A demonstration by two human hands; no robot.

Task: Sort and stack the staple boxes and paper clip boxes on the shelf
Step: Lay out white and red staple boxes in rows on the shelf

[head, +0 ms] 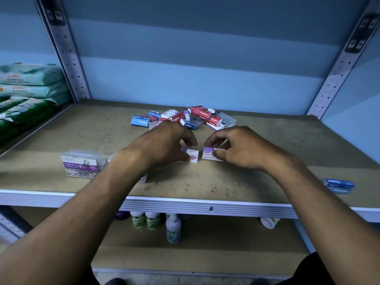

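Note:
Two small white-and-purple staple boxes lie side by side on the brown shelf point(257, 173). My left hand point(164, 145) pinches the left box point(193, 156) between thumb and fingers. My right hand point(238, 147) pinches the right box point(208, 154) the same way. Behind my hands sits a loose pile point(185, 118) of red, blue and white staple boxes and clear paper clip boxes. A clear paper clip box point(82, 164) with a purple label stands at the front left. One blue staple box point(338, 185) lies alone at the front right.
Green and white soft packs point(26, 93) are stacked on the neighbouring shelf at the left. Perforated metal uprights point(67, 50) frame the bay. Several bottles point(153, 220) stand on the shelf below. The shelf's front edge point(205, 206) is a pale metal lip.

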